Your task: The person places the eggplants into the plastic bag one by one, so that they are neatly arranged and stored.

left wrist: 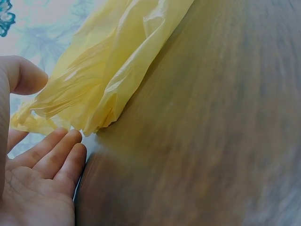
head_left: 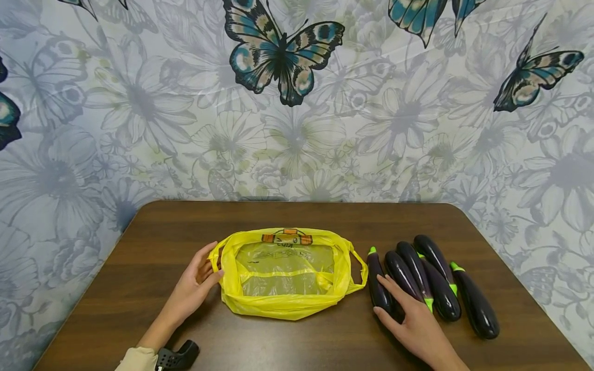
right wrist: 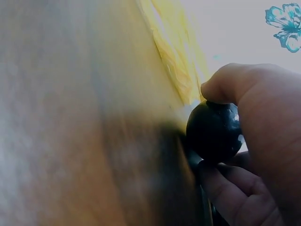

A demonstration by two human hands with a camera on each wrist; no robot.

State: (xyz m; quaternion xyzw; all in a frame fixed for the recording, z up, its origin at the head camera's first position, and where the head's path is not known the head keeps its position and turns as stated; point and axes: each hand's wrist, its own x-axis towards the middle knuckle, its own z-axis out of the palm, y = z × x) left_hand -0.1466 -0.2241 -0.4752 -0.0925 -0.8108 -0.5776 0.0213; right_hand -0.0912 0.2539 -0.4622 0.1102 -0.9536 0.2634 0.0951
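A yellow plastic bag (head_left: 290, 306) lies on the table with its mouth spread wide, its see-through inside showing. At its left handle my left hand (head_left: 195, 281) touches the plastic, thumb and fingers apart. In the left wrist view the relaxed fingers (left wrist: 61, 155) reach the gathered end of the bag (left wrist: 108, 61). To the right of the bag, my right hand (head_left: 415, 327) grips the leftmost eggplant (head_left: 377, 275), dark and glossy with a green tip. The right wrist view shows this eggplant's round end (right wrist: 211, 132) between thumb and fingers. More eggplants (head_left: 438, 293) lie beside that hand.
The brown wooden table (head_left: 185, 226) has rounded far corners. Behind it hangs a cloth (head_left: 297, 144) printed with flowers and butterflies. A black wrist device (head_left: 178, 355) sits on the left wrist by the cuff. The rightmost eggplant (head_left: 478, 304) lies slanted, nearest the table's right edge.
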